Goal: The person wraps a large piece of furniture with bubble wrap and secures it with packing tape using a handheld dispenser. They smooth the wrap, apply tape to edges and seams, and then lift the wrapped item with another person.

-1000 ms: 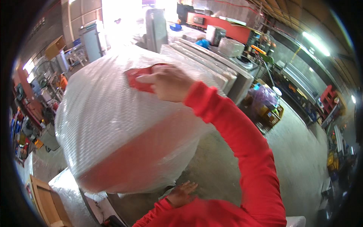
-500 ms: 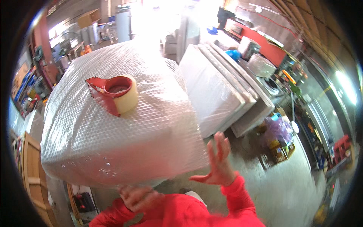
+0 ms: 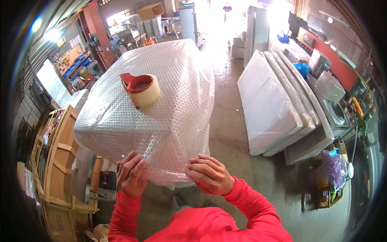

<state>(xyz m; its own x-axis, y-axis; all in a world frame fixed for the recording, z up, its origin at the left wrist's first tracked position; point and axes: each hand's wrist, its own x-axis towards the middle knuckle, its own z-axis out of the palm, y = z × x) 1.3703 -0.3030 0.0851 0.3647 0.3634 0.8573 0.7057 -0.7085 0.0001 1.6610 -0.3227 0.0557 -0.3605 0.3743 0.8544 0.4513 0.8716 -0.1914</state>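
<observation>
Both hands work the near end of a large bubble-wrapped bundle (image 3: 161, 101): the left hand (image 3: 131, 172) has its fingers curled closed against the wrap's lower edge, and the right hand (image 3: 209, 174) pinches a loose fold of clear film there. The bundle's long axis runs straight away from the person toward the bright doorway. On top, nearer the left side, a tape dispenser (image 3: 141, 88) lies with its red handle pointing away-left. To the right, wrapped mattresses (image 3: 274, 105) lean in a row.

Big bubble-wrapped pkg (image 3: 161, 92) center, plastic-wrapped flat slabs (image 3: 274, 109) right, cardboard box (image 3: 151, 11) top.
</observation>
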